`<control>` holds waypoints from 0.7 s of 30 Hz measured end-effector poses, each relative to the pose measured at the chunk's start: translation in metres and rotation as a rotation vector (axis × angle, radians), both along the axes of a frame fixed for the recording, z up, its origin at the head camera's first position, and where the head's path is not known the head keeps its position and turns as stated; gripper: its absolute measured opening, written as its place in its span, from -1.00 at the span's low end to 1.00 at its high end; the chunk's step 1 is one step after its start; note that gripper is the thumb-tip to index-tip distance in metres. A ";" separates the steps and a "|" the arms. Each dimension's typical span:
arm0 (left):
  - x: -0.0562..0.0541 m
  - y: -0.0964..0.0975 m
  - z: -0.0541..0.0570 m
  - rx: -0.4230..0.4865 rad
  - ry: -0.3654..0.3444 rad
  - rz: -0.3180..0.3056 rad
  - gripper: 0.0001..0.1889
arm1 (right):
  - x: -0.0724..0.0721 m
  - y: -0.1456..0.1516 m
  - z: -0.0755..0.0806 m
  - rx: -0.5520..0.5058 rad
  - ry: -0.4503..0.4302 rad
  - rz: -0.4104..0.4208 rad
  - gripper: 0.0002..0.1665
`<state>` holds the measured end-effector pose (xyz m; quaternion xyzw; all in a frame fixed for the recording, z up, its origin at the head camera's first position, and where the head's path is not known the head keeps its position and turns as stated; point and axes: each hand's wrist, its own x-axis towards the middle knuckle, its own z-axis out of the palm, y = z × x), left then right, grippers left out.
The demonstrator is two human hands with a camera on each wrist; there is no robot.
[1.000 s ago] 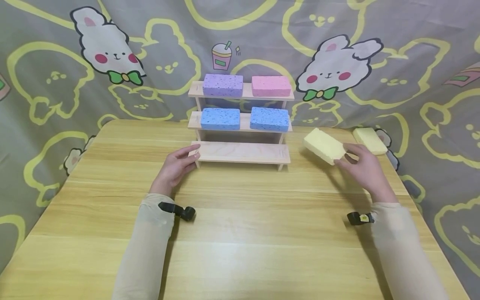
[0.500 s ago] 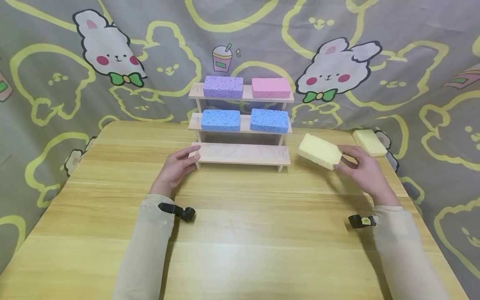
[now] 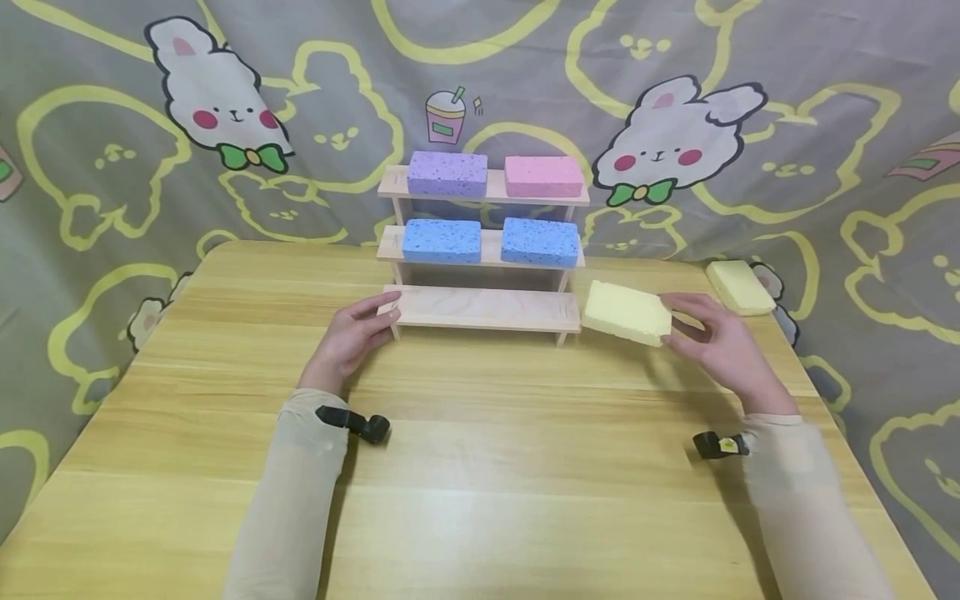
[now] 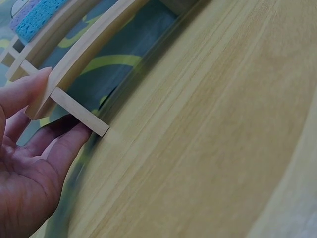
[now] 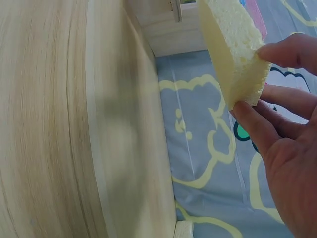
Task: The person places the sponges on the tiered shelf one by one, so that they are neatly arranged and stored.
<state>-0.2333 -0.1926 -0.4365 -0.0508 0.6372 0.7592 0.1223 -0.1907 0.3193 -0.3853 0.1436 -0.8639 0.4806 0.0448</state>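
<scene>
A three-tier wooden rack (image 3: 480, 308) stands at the back of the table. My left hand (image 3: 354, 337) grips the left end of its lowest shelf; in the left wrist view the thumb lies on top and fingers are below, by the leg. In my right hand (image 3: 712, 346) a pale yellow sponge (image 3: 627, 313) is pinched by one end, held above the table just right of the lowest shelf. The right wrist view shows thumb and fingers on the end of that sponge (image 5: 233, 49). Another yellow sponge (image 3: 740, 287) lies at the back right of the table.
On the top shelf sit a purple sponge (image 3: 447, 174) and a pink sponge (image 3: 543, 177). The middle shelf bears two blue sponges, a left blue sponge (image 3: 442, 241) and a right blue sponge (image 3: 540, 242). A patterned cloth (image 3: 517, 75) hangs behind the table (image 3: 480, 467).
The yellow sponge in my right hand has moved left and slightly down toward the lowest shelf, turning more level. My left hand keeps its place on the rack.
</scene>
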 end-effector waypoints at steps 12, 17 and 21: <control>-0.001 0.000 -0.002 -0.015 0.009 -0.004 -0.47 | 0.000 -0.018 0.004 -0.022 -0.049 0.051 -0.37; 0.000 0.001 -0.001 -0.012 0.004 0.002 -0.48 | -0.001 -0.022 0.002 -0.027 -0.054 0.080 -0.35; 0.000 0.000 0.001 -0.007 0.002 0.004 -0.48 | -0.002 -0.029 0.004 -0.036 -0.064 0.094 -0.34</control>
